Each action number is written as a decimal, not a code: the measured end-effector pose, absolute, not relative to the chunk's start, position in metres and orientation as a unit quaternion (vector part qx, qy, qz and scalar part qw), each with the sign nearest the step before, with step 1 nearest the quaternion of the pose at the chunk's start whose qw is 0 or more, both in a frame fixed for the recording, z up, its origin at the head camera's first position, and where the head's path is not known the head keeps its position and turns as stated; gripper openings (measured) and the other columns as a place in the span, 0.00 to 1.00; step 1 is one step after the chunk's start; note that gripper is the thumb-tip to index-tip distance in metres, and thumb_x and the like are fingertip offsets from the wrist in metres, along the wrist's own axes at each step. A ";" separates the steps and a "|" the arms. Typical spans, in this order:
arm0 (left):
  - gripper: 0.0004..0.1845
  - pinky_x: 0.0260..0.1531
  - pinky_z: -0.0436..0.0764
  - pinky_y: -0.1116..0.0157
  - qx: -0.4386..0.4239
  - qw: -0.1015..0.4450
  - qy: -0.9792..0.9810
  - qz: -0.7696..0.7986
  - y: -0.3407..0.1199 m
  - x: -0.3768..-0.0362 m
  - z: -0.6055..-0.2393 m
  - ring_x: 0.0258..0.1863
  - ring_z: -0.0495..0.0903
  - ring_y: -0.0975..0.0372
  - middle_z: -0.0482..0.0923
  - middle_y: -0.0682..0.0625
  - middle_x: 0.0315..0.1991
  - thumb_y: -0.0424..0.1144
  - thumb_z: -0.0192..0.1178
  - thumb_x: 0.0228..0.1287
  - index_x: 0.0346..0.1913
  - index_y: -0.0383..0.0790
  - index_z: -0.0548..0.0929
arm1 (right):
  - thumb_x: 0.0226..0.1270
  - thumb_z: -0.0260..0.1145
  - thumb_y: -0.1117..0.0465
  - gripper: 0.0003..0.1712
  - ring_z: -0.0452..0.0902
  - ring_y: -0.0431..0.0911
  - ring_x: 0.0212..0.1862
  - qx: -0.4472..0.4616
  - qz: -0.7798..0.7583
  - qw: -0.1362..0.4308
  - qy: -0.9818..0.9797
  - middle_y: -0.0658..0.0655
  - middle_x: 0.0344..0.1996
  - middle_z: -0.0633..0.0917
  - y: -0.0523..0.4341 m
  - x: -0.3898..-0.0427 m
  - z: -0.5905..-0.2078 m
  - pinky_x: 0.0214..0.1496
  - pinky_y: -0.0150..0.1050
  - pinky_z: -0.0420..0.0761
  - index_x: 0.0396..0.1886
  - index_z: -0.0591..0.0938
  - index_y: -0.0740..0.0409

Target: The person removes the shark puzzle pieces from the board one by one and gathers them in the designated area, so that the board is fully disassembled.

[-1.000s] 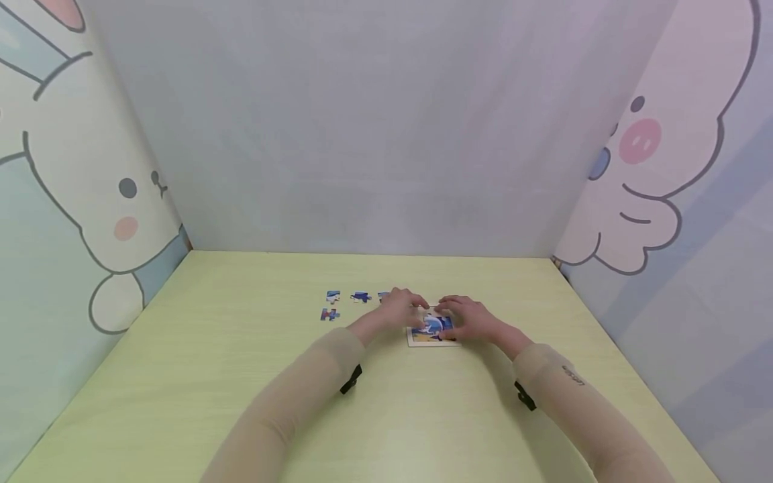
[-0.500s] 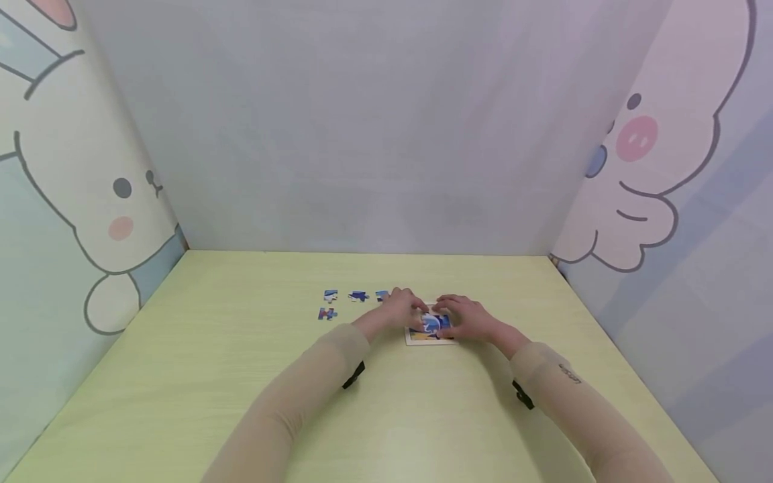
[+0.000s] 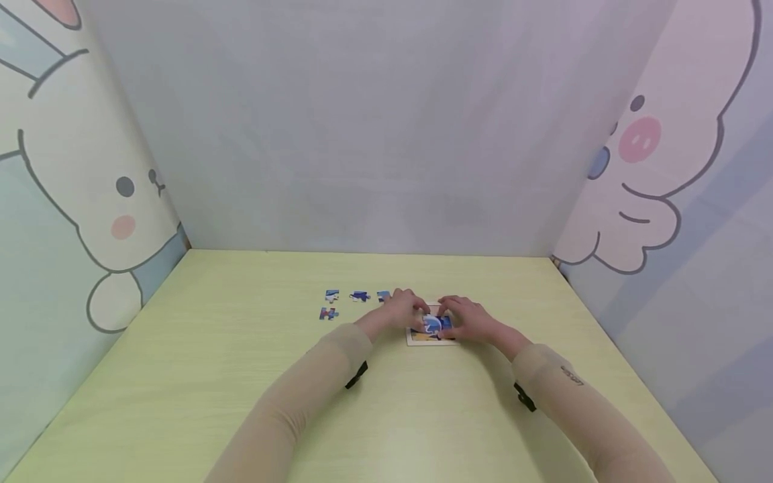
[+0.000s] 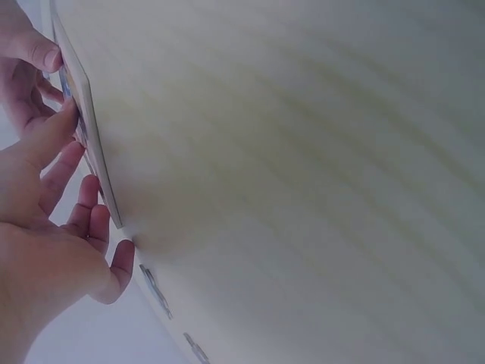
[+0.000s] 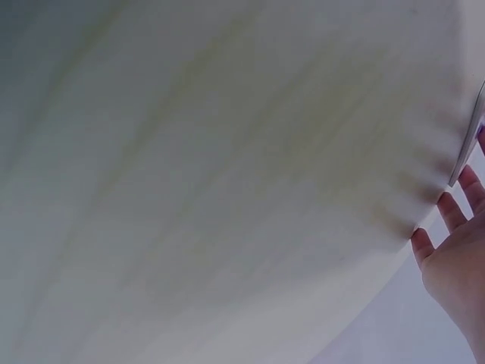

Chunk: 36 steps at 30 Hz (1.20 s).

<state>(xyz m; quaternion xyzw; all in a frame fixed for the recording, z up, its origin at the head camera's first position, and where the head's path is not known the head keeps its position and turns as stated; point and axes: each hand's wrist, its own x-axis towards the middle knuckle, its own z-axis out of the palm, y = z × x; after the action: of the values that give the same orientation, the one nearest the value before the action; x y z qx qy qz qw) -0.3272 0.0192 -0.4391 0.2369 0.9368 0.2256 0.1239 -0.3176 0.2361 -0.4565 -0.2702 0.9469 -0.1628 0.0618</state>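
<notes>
Both hands on the puzzle (image 3: 431, 330)

Left hand (image 3: 403, 310) and right hand (image 3: 468, 318) press it with fingers relaxed; loose pieces (image 3: 331, 304) lie left on the bench (image 3: 241, 376).

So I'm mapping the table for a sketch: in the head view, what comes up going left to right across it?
Red-blue piece → dark blue piece → left hand → puzzle board → right hand.
</notes>
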 end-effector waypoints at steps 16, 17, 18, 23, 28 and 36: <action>0.18 0.64 0.51 0.44 0.248 0.113 0.920 0.282 0.021 -0.329 -0.441 0.50 0.69 0.60 0.79 0.60 0.42 0.40 0.70 0.53 0.48 0.51 0.81 | 0.54 0.68 0.38 0.21 0.60 0.60 0.67 -0.267 -0.177 0.058 0.946 0.57 0.65 0.70 0.235 -0.314 -0.455 0.62 0.66 0.58 0.42 0.76 0.42; 0.17 0.64 0.52 0.45 0.250 0.111 0.918 0.288 0.021 -0.330 -0.442 0.49 0.71 0.61 0.79 0.60 0.41 0.39 0.70 0.53 0.48 0.51 0.81 | 0.54 0.68 0.38 0.22 0.60 0.60 0.67 -0.267 -0.176 0.058 0.946 0.57 0.65 0.70 0.235 -0.314 -0.455 0.62 0.66 0.58 0.43 0.76 0.42; 0.16 0.64 0.52 0.45 0.251 0.110 0.916 0.293 0.021 -0.330 -0.442 0.48 0.72 0.62 0.79 0.61 0.39 0.38 0.69 0.54 0.47 0.51 0.81 | 0.54 0.68 0.38 0.22 0.60 0.60 0.67 -0.267 -0.174 0.057 0.946 0.57 0.65 0.70 0.235 -0.314 -0.455 0.62 0.66 0.58 0.43 0.76 0.42; 0.14 0.51 0.68 0.58 0.259 0.118 0.901 0.326 0.021 -0.330 -0.439 0.37 0.76 0.66 0.79 0.59 0.35 0.36 0.66 0.57 0.46 0.50 0.80 | 0.54 0.68 0.39 0.23 0.61 0.60 0.67 -0.266 -0.165 0.059 0.948 0.57 0.65 0.69 0.234 -0.313 -0.454 0.63 0.66 0.58 0.44 0.76 0.43; 0.12 0.40 0.72 0.66 0.264 0.115 0.895 0.339 0.021 -0.328 -0.437 0.34 0.75 0.65 0.78 0.57 0.34 0.36 0.65 0.59 0.45 0.49 0.79 | 0.54 0.68 0.39 0.23 0.61 0.60 0.67 -0.266 -0.163 0.058 0.948 0.57 0.65 0.69 0.234 -0.314 -0.453 0.62 0.66 0.58 0.45 0.76 0.45; 0.13 0.38 0.73 0.68 0.271 0.108 0.885 0.363 0.017 -0.330 -0.440 0.35 0.75 0.65 0.78 0.57 0.34 0.37 0.66 0.58 0.45 0.49 0.79 | 0.55 0.67 0.38 0.23 0.62 0.60 0.66 -0.273 -0.163 0.051 0.947 0.58 0.65 0.69 0.235 -0.314 -0.456 0.61 0.67 0.59 0.44 0.76 0.44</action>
<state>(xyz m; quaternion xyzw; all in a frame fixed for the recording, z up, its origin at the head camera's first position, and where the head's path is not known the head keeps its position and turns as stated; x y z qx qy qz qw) -0.3304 0.0169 -0.4396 0.2715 0.8847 0.3633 0.1079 -0.3142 0.2347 -0.4559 -0.2731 0.9468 -0.1627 0.0506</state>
